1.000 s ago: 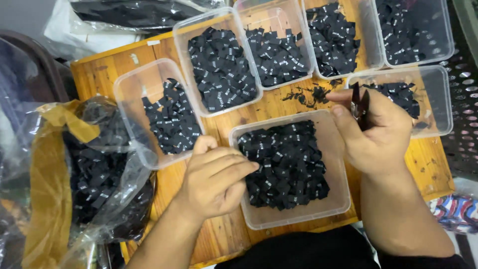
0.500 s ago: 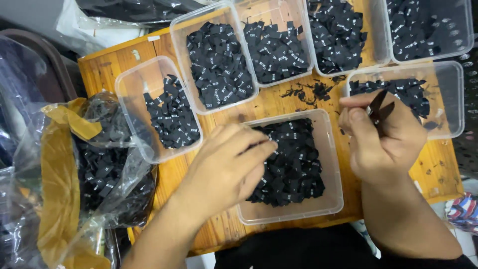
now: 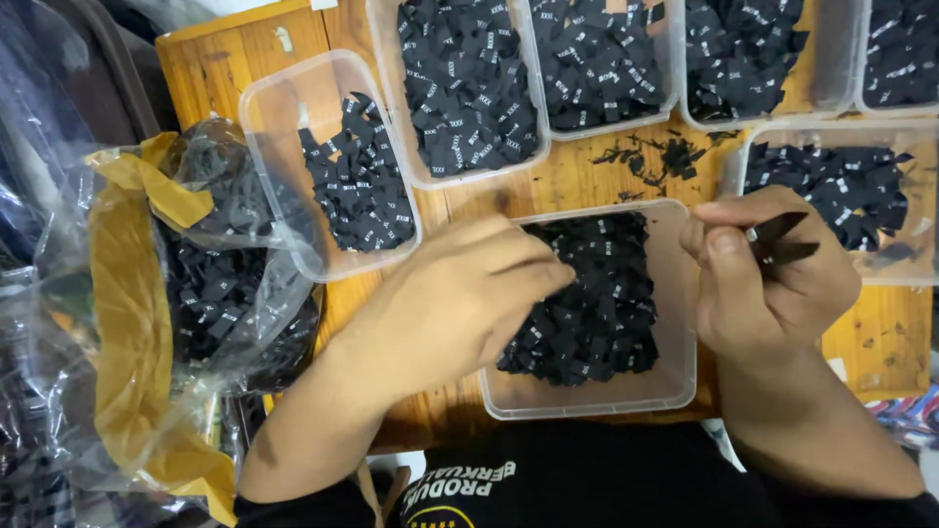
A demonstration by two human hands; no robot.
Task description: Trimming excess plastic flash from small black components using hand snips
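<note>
Your left hand (image 3: 460,303) has slid over the near tub (image 3: 685,323), fingers curled into its black labels (image 3: 597,303). Right hand (image 3: 773,279) pinches some labels above. You're sorting; next needs a clean pick.

A clear plastic tub (image 3: 675,323) lies flat near the front edge of the wooden table, its rectangular floor heaped with small black woven labels (image 3: 587,313) that pile toward its left and far side, leaving the near strip bare. 2 or so folded black labels (image 3: 782,240) stick out to the right, pinched above the tub's right rim.
</note>
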